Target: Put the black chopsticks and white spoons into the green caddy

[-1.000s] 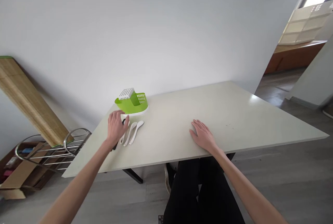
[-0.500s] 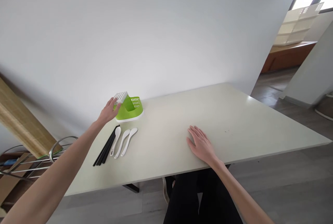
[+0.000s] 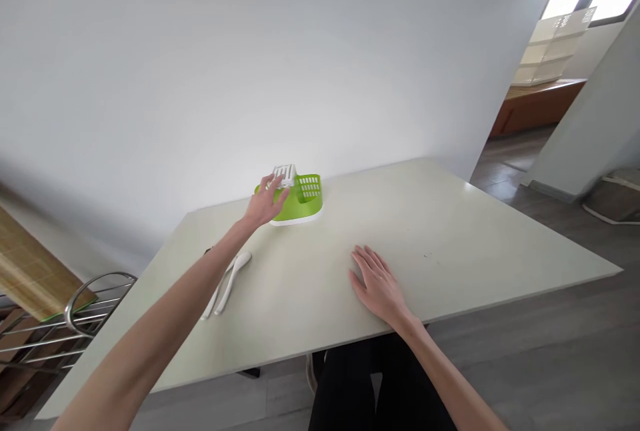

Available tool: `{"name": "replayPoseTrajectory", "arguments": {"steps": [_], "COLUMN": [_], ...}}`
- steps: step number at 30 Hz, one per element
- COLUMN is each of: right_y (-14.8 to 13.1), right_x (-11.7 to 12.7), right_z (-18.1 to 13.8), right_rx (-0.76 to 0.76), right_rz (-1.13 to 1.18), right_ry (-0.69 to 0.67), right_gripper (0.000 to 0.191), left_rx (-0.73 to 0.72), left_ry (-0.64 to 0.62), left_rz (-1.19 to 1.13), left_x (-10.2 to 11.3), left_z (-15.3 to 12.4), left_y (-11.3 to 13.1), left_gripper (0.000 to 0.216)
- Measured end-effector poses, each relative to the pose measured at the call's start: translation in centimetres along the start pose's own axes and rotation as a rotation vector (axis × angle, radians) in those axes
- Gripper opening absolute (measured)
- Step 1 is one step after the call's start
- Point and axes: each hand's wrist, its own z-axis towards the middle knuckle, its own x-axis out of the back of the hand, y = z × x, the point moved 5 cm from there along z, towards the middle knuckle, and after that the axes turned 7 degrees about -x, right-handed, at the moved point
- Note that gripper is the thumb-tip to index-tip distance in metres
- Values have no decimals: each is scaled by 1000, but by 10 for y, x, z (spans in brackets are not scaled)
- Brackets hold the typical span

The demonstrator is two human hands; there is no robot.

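My left hand [image 3: 264, 201] reaches far across the table and grips the green utensil holder [image 3: 303, 207] near its white slotted top [image 3: 284, 174]. The holder has a perforated basket side and a white base. Below my left forearm lie white spoons [image 3: 233, 284], partly covered by the arm. Only a small dark tip of the black chopsticks [image 3: 208, 250] shows past the forearm. My right hand [image 3: 377, 284] rests flat, palm down, near the front edge of the table, with nothing in it.
The pale table [image 3: 450, 237] stands against a white wall [image 3: 320, 71]. At the left are a metal rack [image 3: 95, 314] and a tan bamboo-like mat [image 3: 37, 261]. Beyond the table's right end, a translucent shelved box [image 3: 553, 51] stands on a brown ledge.
The utensil holder has moved right along the table with my left hand, away from the spoons. My left forearm now covers most of the chopsticks. My right hand stays on the table.
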Motion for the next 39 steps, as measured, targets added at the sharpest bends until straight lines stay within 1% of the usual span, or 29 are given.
{"name": "replayPoseTrajectory", "arguments": {"steps": [3,6,8,10,12,14,17,20,22,24,26,28,31,33,36,39], "right_y": [-1,-1,0,1,2,2,3,4,5,6,7,7,7,7,8,18], "right_x": [1,1,1,1,0,0,0,-1,-1,-1,-1,-1,-1,-1,1,6], "right_z": [0,1,1,1,0,0,0,-1,-1,-1,-2,-2,-1,0,2,5], "right_rx": [11,17,17,19,19,12,3,1,1,1,-3,-7,-6,-2,8,21], "right_rz": [1,5,8,14,24,33,39,34,27,21,15,10,11,14,23,42], "right_ry": [13,14,11,9,4,-6,-25,-32,-39,-50,-59,-61,-53,-48,-58,-86], "right_gripper": [56,55,55,54,54,55,57,57,57,58,59,59,58,57,56,57], "left_rx": [-25,-63,-122,-174,-190,-178,-83,34,73,79,63,38,-7,-37,-68,-95], "left_ry": [-17,-35,23,131,206,190,87,-56,-134,-185,-203,-196,-152,-121,-86,-46], "left_rz": [-32,-62,-68,-77,-90,-70,-4,64,95,104,100,88,62,49,39,11], "left_x": [-14,-20,-14,-3,7,12,9,-2,-9,-16,-24,-32,-45,-55,-77,-105], "left_z": [16,21,14,-5,-38,-80,-152,-218,-250,-270,-278,-278,-268,-258,-237,-211], "left_y": [42,71,81,79,62,32,-30,-85,-106,-113,-111,-104,-91,-78,-47,0], "left_gripper": [67,66,67,67,65,61,60,69,74,76,76,74,70,67,65,63]}}
